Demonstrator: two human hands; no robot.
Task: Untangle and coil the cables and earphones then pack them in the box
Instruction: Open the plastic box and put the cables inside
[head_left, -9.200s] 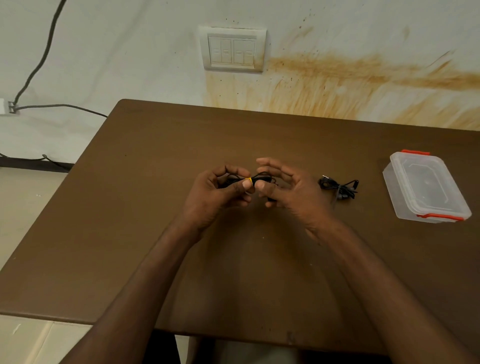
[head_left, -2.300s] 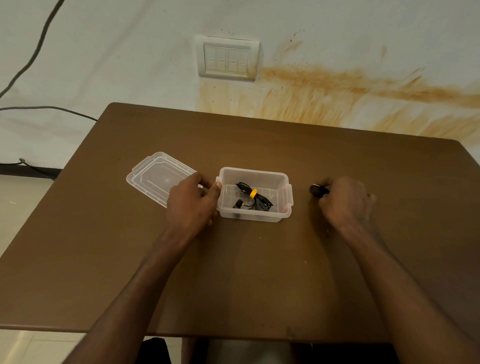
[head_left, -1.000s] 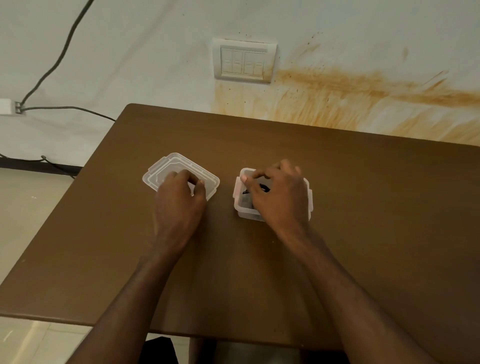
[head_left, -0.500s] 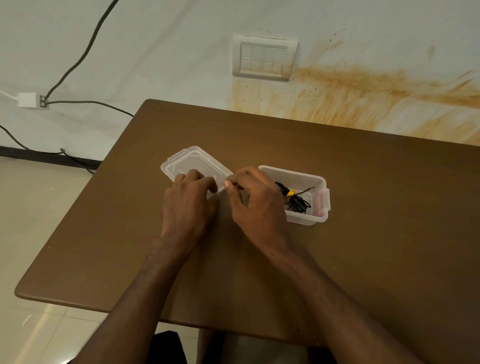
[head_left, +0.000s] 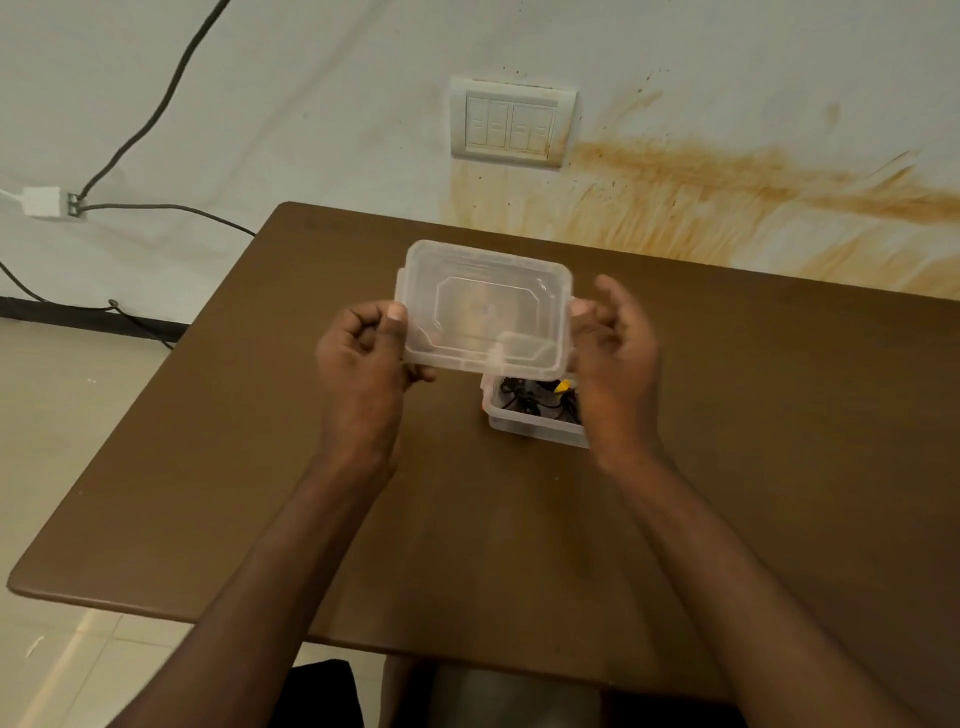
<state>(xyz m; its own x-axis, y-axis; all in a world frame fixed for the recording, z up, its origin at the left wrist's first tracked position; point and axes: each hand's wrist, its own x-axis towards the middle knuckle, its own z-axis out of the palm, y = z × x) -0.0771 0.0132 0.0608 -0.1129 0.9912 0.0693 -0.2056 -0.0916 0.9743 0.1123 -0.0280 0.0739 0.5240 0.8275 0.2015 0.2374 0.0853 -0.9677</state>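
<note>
Above the desk (head_left: 208, 467), fingers (head_left: 395, 317) of the left hand (head_left: 363, 358) pinch the clear lid (head_left: 483, 306) at its left edge; the right hand (head_left: 613, 343) grips its right edge. Beneath the lid, the open box (head_left: 535, 426) stands on the desk, holding coiled black cables (head_left: 530, 397).

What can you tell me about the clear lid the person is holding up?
The lid is a clear plastic rectangle with rounded corners and a raised inner outline. It is held in the air, tilted toward the camera, the left hand pinching its left edge, the right hand its right. Its near edge overlaps the open box of black cables below.
</note>
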